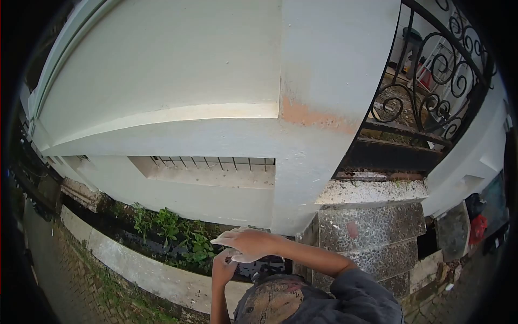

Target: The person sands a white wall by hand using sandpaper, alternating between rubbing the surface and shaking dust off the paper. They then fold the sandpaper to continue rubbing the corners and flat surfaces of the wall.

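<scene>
My right hand (pixel 248 243) reaches across in front of my body, with its fingers stretched out to the left and a pale, whitish coating on the skin. Just below it is my left hand (pixel 223 265), close against the underside of the right one. The fingers of the left hand are mostly hidden, so their grip does not show. No tool or object is visible in either hand. Behind the hands, green leafy plants (pixel 167 227) grow in a dark, wet ditch (pixel 116 224).
A white wall (pixel 216 200) with a barred opening (pixel 216 163) rises ahead. On the right, speckled stone steps (pixel 372 227) lead to a black scrolled metal gate (pixel 399 156). A concrete kerb (pixel 129 262) edges the ditch. A red plastic bag (pixel 477 229) lies at far right.
</scene>
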A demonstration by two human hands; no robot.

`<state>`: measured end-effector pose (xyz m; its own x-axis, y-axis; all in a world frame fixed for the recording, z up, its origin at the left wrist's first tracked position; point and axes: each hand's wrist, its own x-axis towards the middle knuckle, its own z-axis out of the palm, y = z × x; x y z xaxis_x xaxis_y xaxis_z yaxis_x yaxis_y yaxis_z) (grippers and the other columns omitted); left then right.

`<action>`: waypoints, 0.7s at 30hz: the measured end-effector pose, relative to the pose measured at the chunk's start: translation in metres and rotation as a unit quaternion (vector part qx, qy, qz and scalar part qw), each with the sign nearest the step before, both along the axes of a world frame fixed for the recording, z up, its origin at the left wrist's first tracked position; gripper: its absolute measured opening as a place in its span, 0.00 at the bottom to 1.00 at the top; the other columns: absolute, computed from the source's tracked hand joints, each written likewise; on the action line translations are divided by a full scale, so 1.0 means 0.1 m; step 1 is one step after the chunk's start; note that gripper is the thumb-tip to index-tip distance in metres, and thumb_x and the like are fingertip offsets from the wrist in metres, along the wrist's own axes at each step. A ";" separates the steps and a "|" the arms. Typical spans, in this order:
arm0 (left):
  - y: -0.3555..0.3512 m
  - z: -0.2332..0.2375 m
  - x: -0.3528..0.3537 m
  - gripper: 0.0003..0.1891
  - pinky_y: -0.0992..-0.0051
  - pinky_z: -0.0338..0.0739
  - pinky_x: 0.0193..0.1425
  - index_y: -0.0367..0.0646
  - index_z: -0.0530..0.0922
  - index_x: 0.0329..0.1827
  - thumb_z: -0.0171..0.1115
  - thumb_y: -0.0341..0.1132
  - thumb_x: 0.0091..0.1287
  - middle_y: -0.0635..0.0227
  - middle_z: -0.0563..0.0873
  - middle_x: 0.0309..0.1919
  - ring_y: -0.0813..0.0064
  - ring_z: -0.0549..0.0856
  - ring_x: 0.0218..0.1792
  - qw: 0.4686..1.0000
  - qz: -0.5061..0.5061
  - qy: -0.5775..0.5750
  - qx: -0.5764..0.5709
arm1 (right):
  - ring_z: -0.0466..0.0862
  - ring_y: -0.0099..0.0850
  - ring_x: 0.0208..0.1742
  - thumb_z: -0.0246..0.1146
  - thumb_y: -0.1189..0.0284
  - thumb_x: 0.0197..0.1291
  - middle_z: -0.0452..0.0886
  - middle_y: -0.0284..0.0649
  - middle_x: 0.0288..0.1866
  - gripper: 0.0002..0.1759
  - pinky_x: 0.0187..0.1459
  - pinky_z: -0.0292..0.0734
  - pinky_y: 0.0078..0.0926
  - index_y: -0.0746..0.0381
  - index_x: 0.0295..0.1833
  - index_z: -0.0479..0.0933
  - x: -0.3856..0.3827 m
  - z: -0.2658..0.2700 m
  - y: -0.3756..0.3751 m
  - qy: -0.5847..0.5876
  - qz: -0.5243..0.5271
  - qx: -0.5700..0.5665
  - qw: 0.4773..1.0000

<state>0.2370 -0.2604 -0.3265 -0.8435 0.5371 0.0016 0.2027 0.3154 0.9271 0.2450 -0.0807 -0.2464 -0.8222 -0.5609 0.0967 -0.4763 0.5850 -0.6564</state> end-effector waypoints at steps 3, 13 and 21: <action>0.14 0.32 -0.17 0.11 0.72 0.77 0.46 0.34 0.82 0.41 0.63 0.32 0.60 0.55 0.87 0.35 0.67 0.86 0.40 0.992 -0.096 0.002 -0.081 | 0.78 0.41 0.57 0.61 0.72 0.57 0.76 0.47 0.59 0.34 0.57 0.73 0.42 0.61 0.70 0.61 0.39 -0.32 0.47 -0.117 -0.131 -0.092 0.980; 1.29 0.46 -0.34 0.20 0.65 0.76 0.53 0.43 0.78 0.53 0.68 0.38 0.57 0.59 0.84 0.45 0.58 0.83 0.47 0.907 -0.383 0.137 -0.110 | 0.80 0.20 0.43 0.61 0.79 0.61 0.82 0.35 0.39 0.10 0.46 0.75 0.22 0.66 0.49 0.74 1.23 -0.95 0.72 -0.179 -0.415 -0.390 0.802; 2.26 1.72 -1.64 0.24 0.57 0.66 0.64 0.44 0.72 0.57 0.66 0.31 0.55 0.57 0.71 0.62 0.52 0.69 0.61 0.807 -0.063 0.569 0.144 | 0.81 0.19 0.40 0.60 0.80 0.61 0.81 0.33 0.38 0.10 0.44 0.77 0.20 0.67 0.48 0.74 1.13 -0.98 0.81 -0.070 -0.486 -0.455 0.743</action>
